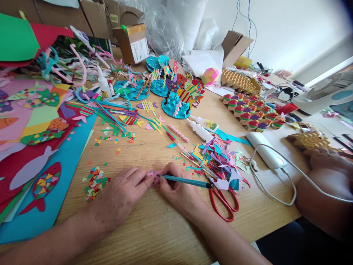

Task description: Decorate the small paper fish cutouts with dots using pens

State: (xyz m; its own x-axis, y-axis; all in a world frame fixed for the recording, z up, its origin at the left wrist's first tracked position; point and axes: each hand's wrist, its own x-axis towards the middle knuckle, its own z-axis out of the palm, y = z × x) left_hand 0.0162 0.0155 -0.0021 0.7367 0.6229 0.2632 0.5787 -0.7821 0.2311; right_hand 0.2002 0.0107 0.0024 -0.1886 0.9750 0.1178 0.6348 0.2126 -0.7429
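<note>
While the loosely bent left fingers (141, 187) steadied the pink paper (155, 174) on the table (143, 228), the right fingers (171, 169) pinched a blue pen (189, 180); some dots were marked, the remainder unclear.

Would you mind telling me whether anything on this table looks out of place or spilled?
I see no spill. Slightly untidy: the red-handled scissors lie partly under the heap of paper scraps, leaving the blades mostly hidden, and a white glue bottle lies on its side, whereas another bottle stands.
</note>
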